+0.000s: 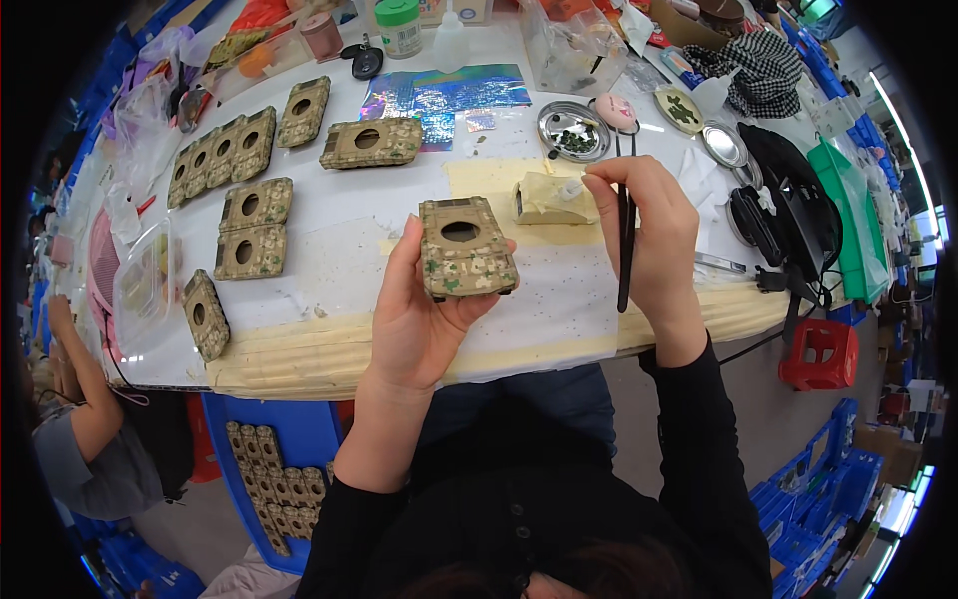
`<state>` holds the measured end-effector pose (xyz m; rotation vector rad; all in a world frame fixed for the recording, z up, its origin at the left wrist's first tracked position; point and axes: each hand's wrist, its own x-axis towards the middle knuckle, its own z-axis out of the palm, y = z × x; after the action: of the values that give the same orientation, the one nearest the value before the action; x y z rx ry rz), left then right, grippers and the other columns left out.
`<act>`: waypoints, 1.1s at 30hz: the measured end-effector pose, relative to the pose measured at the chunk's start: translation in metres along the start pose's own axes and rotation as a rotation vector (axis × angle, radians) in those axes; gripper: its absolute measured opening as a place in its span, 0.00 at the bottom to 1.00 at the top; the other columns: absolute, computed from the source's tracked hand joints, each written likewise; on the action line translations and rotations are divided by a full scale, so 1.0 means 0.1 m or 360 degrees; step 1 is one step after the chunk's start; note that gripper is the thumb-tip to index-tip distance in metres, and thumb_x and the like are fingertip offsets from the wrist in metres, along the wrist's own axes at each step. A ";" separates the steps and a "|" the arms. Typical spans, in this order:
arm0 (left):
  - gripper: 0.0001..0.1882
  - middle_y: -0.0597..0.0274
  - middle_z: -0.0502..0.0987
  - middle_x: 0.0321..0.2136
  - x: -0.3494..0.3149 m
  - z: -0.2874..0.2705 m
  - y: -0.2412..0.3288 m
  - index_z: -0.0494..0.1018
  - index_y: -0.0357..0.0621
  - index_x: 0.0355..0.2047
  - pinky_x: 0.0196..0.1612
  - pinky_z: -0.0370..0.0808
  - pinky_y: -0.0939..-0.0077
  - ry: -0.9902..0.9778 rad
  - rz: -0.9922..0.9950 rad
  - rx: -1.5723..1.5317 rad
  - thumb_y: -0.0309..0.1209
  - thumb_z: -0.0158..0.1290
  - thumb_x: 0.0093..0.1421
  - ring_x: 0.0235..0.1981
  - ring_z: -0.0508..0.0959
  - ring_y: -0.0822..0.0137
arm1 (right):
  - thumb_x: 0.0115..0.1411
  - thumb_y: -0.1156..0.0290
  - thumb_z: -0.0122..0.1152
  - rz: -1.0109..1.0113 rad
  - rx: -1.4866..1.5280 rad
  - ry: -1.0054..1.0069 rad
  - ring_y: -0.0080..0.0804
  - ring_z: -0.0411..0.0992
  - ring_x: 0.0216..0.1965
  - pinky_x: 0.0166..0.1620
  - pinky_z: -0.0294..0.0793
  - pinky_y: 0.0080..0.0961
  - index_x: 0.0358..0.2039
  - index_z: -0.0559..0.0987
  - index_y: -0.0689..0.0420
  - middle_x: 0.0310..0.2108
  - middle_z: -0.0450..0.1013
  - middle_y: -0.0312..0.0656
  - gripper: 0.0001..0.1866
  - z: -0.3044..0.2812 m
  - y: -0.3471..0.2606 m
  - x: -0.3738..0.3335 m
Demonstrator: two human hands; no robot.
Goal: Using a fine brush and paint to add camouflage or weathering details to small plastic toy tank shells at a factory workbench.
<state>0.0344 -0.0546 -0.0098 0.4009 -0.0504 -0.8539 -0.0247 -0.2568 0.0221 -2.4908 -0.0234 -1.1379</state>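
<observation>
My left hand (424,309) is wrapped round a camouflage model tank hull (467,268), tilted so its top with a round hole faces up. In my right hand (654,225) are black tweezers (626,250), their tips pointing away from me. My right thumb and fingertip meet near a small whitish scrap, beside a block wrapped in cream masking tape (554,205); whether they pinch the scrap I cannot tell. Behind this block, a round metal dish (545,128) holds small dark green bits.
Several more camouflage hulls (371,143) stand on the left of the white table. A blue crate (222,411) below holds further hulls. Shiny holographic sheets (444,92), a green-lidded jar (401,35) and a black bag (798,200) lie around. A red stool (820,354) stands at right. Another person's arm (85,384) shows at left.
</observation>
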 end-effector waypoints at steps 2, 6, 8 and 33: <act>0.28 0.38 0.73 0.42 0.01 -0.03 0.01 0.62 0.33 0.52 0.38 0.82 0.73 -0.0087 -0.0009 0.0035 0.47 0.30 0.67 0.37 0.80 0.54 | 0.51 0.75 0.62 0.0030 -0.0018 -0.0087 0.39 0.71 0.28 0.30 0.70 0.27 0.31 0.75 0.59 0.27 0.73 0.42 0.07 -0.01 0.01 -0.01; 0.28 0.39 0.73 0.42 0.01 -0.06 0.01 0.62 0.35 0.52 0.39 0.81 0.71 -0.0141 -0.0014 0.0052 0.47 0.31 0.67 0.38 0.79 0.54 | 0.56 0.68 0.60 0.0120 0.0117 -0.0141 0.42 0.71 0.34 0.37 0.71 0.28 0.42 0.74 0.58 0.32 0.73 0.45 0.14 -0.16 0.04 -0.07; 0.28 0.38 0.73 0.42 0.00 -0.04 0.01 0.62 0.35 0.52 0.39 0.81 0.71 -0.0139 -0.0016 0.0030 0.47 0.30 0.67 0.38 0.79 0.53 | 0.60 0.63 0.56 0.0340 0.0273 -0.0262 0.40 0.71 0.39 0.44 0.69 0.29 0.49 0.70 0.59 0.36 0.72 0.48 0.19 -0.36 0.02 -0.12; 0.28 0.38 0.74 0.40 0.01 0.00 0.01 0.65 0.35 0.50 0.41 0.79 0.66 -0.0098 -0.0008 0.0067 0.47 0.30 0.67 0.39 0.78 0.56 | 0.60 0.75 0.56 0.1311 0.1365 -0.0708 0.20 0.74 0.31 0.36 0.75 0.16 0.33 0.74 0.65 0.29 0.74 0.39 0.06 -0.38 0.35 -0.43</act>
<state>0.0357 -0.0544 -0.0097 0.4141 -0.1241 -0.8711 -0.0744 -0.2962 0.0011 -1.6325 0.2960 -0.1404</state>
